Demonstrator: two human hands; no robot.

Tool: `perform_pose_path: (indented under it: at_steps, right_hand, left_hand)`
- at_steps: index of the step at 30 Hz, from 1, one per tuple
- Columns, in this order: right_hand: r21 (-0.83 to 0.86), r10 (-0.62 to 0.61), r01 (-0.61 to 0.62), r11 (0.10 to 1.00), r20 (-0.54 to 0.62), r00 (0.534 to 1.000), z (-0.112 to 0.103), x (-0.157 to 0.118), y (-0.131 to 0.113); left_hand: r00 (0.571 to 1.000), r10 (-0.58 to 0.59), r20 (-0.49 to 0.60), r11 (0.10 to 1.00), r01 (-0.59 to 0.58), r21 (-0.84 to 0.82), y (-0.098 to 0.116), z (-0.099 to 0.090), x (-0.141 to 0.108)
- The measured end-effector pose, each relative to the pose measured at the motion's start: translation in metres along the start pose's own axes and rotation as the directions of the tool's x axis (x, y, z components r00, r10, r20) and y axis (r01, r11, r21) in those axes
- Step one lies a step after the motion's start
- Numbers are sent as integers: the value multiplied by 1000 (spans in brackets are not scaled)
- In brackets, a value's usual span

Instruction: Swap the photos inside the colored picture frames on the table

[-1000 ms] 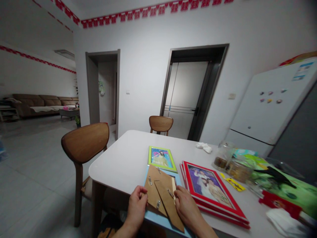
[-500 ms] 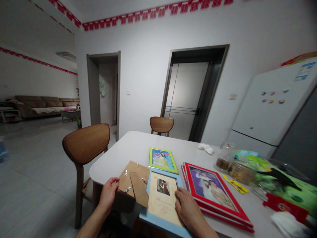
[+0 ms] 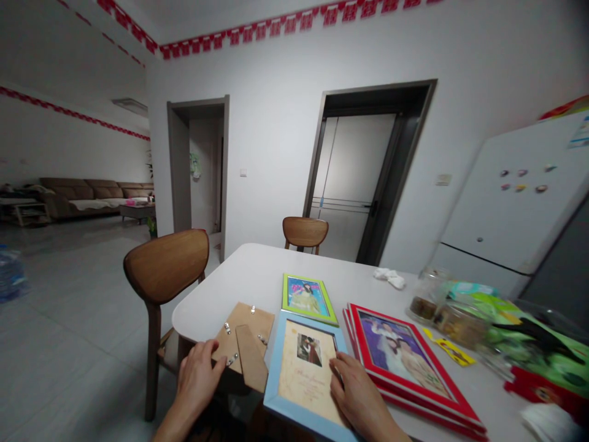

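Two brown wooden chairs by white round-cornered table, pale dark-framed door beyond. At table's near edge: left hand, thumb and fingers apart, by brown cardboard-like backing; right hand, fingers curled, grip unclear, on light-blue rectangular frame.

This is a home, seen from a dining spot that opens onto a living area. Wooden chairs stand around a pale tabletop bearing glass jars, snack packets and a light-blue photo frame. A tall white fridge dotted with small magnets leans into view at the right. Far left, a long brown sofa sits behind a low table, and a red garland runs along the top of the wall.
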State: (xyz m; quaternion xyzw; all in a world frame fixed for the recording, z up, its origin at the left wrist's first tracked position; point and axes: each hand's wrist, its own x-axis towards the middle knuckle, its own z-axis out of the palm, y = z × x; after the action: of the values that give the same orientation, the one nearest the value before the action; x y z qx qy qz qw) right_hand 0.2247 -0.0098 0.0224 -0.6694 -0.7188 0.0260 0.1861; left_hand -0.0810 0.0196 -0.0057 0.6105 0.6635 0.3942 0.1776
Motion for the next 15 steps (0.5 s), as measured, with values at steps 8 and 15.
perform_pose_path:
  at_steps: [8,15]
  right_hand:
    - [-18,51,-51,999,-14,999,6,-9,8]
    - [-49,227,-225,973,46,973,-1,-23,16]
  left_hand:
    - [902,227,367,886,-347,307,45,5,-18]
    - [926,166,338,899,-283,335,49,16,-3]
